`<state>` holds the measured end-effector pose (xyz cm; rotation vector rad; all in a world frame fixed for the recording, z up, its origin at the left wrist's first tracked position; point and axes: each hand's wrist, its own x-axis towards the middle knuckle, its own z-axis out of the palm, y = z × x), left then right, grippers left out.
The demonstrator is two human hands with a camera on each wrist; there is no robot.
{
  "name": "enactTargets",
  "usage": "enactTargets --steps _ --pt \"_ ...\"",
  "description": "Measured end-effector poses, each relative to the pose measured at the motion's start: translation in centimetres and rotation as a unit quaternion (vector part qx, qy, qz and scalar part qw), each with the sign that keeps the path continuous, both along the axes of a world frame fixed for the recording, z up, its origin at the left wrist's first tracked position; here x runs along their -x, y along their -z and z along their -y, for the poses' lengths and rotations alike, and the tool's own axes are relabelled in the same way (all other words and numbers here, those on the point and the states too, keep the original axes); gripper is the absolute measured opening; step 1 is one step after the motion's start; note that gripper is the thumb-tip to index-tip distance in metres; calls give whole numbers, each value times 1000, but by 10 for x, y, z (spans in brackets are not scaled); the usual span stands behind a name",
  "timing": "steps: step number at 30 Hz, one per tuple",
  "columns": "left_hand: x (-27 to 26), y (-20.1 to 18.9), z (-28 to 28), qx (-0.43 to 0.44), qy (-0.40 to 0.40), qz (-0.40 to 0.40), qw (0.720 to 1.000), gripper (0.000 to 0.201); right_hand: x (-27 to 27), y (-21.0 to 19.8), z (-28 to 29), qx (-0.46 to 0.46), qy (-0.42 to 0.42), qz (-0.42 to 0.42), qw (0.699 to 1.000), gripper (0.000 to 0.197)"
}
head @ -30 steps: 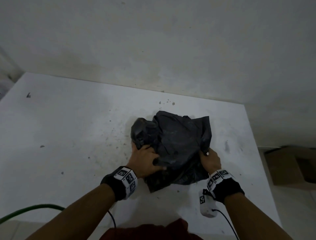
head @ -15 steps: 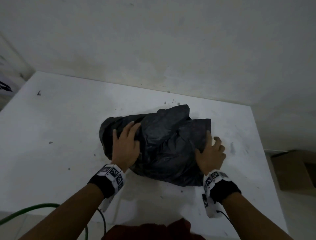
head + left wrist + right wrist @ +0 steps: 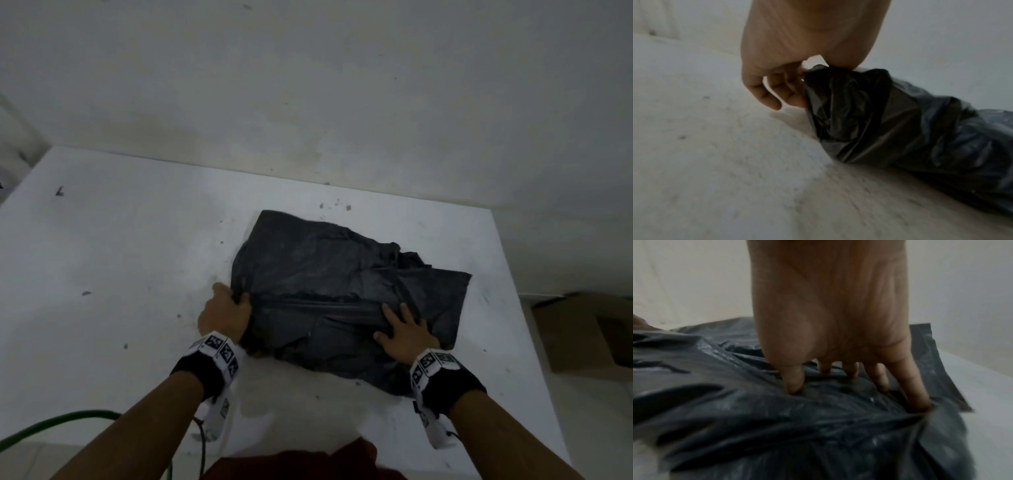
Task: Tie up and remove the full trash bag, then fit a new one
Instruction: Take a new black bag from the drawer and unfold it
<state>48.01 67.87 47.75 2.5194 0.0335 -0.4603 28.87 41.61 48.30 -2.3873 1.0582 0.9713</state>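
A black trash bag (image 3: 329,284) lies half spread and crumpled on a white table (image 3: 120,260). My left hand (image 3: 227,310) grips the bag's bunched left edge; in the left wrist view its curled fingers (image 3: 774,92) pinch the gathered black plastic (image 3: 859,105). My right hand (image 3: 402,330) lies flat on the bag's near right part. In the right wrist view its straight, spread fingers (image 3: 906,382) press down on the wrinkled black plastic (image 3: 735,394). No bin is in view.
The white table meets a white wall (image 3: 308,85) at its far edge. A brown cardboard box (image 3: 589,332) sits on the floor past the table's right edge. A green hose (image 3: 51,426) curves at the lower left. Small dark specks dot the tabletop.
The bag went from a tight bundle to a wider, flatter sheet. My left hand moved left and now grips the bag's edge; my right hand laid itself flat on the bag.
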Motion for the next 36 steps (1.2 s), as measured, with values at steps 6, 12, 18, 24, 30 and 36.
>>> enactTargets --steps 6,12,18,24,30,36 --pt "19 -4 20 6 217 300 929 43 -22 -13 -24 107 -65 163 979 64" --pt "29 8 29 -251 533 82 804 64 -23 -5 -47 52 -101 68 991 61" --pt "13 5 24 -250 562 192 765 60 -45 -30 0 147 7 259 954 51" --pt "5 2 14 -209 425 243 847 43 -49 -32 30 -86 222 208 949 76" --pt "40 -21 58 -3 266 -27 963 45 -49 -37 -15 -311 342 191 866 57" --pt "60 -23 101 225 119 -252 934 41 -42 -44 -50 -404 314 243 824 48"
